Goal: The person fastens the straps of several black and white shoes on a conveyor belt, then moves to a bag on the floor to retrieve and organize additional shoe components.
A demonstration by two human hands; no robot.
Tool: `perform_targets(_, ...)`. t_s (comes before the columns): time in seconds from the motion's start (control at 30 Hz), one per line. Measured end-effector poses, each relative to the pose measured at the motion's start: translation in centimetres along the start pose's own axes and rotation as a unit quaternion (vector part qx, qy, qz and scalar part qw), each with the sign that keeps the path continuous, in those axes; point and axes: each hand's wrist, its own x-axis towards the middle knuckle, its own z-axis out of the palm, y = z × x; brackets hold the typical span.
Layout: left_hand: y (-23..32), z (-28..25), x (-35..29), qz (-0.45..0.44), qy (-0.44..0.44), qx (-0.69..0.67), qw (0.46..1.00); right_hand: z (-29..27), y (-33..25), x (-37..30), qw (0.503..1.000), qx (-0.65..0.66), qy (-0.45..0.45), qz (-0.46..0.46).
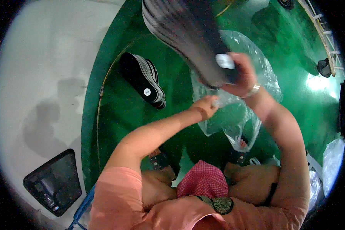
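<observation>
My right hand (244, 74) is wrapped round the narrow end of a thick stack of dark insoles (184, 34) with pale layered edges. A white label shows near that end, and the far end runs out of view at the top. The held stack and the hand are blurred. Just below it, my left hand (207, 107) is closed in a pinch on the edge of a large clear plastic bag (270, 78), which hangs open beneath the stack and trails toward my right foot. Another insole stack (142, 76), with a round white sticker, lies on the floor to the left.
The green floor (122, 126) meets a pale wall (46, 46) at the left, where a dark-framed panel (55, 182) is set. A thin cable (102, 86) runs along that edge. At the far right stands a white rack (327, 38), with more clear plastic (332, 165) nearer me.
</observation>
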Motion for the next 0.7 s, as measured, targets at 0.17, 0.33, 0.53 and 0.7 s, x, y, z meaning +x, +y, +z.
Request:
perform_targets(0.17, 0.9, 1.3, -1.1, 0.011, -0.017, 0.064, 0.998, -2.8, 7.7, 9.4, 0.99, -0.044, 0.131, -0.005)
perform_targets(0.33, -3.7, 4.5, 1.2, 0.069, -0.041, 0.16, 0.984, -9.1, 11.7, 13.7, 0.951, -0.227, 0.206, 0.028)
perform_targets(0.53, -7.1, 5.8, 2.2, 0.211, 0.129, 0.224, 0.943, -6.2, 10.3, 12.5, 0.645, -0.709, 0.282, 0.044)
perform_targets(0.7, -0.5, 0.8, -0.4, 0.204, 0.244, -0.414, 0.853, 3.0, 4.5, -0.4, 0.68, -0.661, -0.127, -0.291)
